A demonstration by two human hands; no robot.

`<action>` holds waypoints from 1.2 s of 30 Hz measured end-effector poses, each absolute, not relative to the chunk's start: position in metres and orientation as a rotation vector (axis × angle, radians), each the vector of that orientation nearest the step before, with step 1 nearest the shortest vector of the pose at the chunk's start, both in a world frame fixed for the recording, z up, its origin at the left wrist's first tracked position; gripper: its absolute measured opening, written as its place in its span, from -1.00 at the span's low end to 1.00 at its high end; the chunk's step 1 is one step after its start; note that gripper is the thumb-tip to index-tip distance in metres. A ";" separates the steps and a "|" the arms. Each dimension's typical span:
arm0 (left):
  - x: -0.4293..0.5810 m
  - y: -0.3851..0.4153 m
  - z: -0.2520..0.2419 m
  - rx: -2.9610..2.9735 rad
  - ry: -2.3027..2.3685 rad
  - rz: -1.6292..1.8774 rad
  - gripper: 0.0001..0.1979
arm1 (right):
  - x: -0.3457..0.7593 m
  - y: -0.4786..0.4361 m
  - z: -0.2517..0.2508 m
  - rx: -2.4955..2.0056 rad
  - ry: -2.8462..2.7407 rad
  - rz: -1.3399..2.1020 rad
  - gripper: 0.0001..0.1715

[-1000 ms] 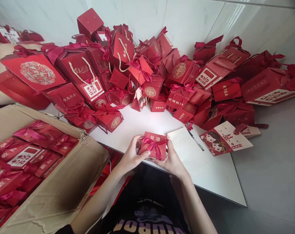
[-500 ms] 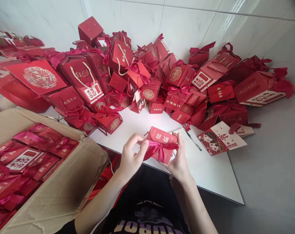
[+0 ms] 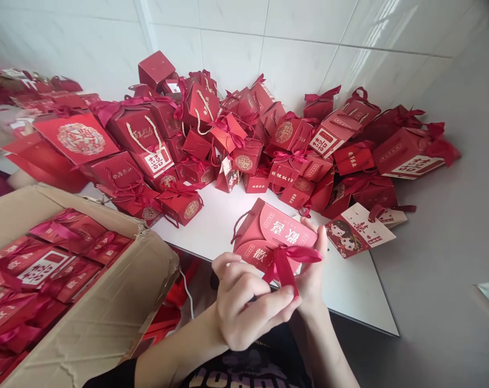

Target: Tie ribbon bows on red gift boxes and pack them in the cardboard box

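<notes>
A red gift box [image 3: 264, 233] with pale lettering and a cord handle is held up over the front of the table. My right hand [image 3: 311, 275] grips it along its right side, the thumb near its upper right corner. Tied across the box is a dark pink ribbon bow [image 3: 287, 261]. My left hand [image 3: 248, 302] is closed in front of the box, its thumb and fingertips pinching a hanging tail of the ribbon. The box's underside and most of my right fingers are hidden.
Many red gift boxes [image 3: 285, 132] are heaped along the white table [image 3: 212, 226] against the tiled wall. An open cardboard box [image 3: 103, 302] at left holds more. A printed card [image 3: 360, 231] lies at right. Another person's arm [image 3: 16, 180] shows at far left.
The gift box has come up closer to the camera and turned. My left hand has moved from the bow's left end down to the ribbon tail in front.
</notes>
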State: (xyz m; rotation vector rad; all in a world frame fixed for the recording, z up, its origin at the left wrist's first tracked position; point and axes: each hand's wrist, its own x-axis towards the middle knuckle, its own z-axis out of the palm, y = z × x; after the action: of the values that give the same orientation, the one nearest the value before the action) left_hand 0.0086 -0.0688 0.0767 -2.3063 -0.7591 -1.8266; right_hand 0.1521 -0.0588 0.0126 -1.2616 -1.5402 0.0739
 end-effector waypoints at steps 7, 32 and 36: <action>-0.008 -0.058 0.084 -2.243 -1.002 -2.038 -0.86 | 0.154 -0.072 0.043 -1.144 -1.628 0.009 0.18; -0.039 -0.040 0.049 -3.396 -1.423 -2.124 0.02 | 0.160 -0.060 0.045 -1.018 -1.798 0.716 0.45; -0.049 -0.050 0.070 -3.306 -1.400 -1.657 0.00 | 0.164 -0.063 0.042 -1.078 -1.699 0.595 0.32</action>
State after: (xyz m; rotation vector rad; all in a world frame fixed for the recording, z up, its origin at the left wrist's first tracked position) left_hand -0.0491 -0.0503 0.0703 -3.3063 -1.4002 -1.6566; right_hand 0.1638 -0.0628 0.0416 -1.0777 -1.6993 0.5947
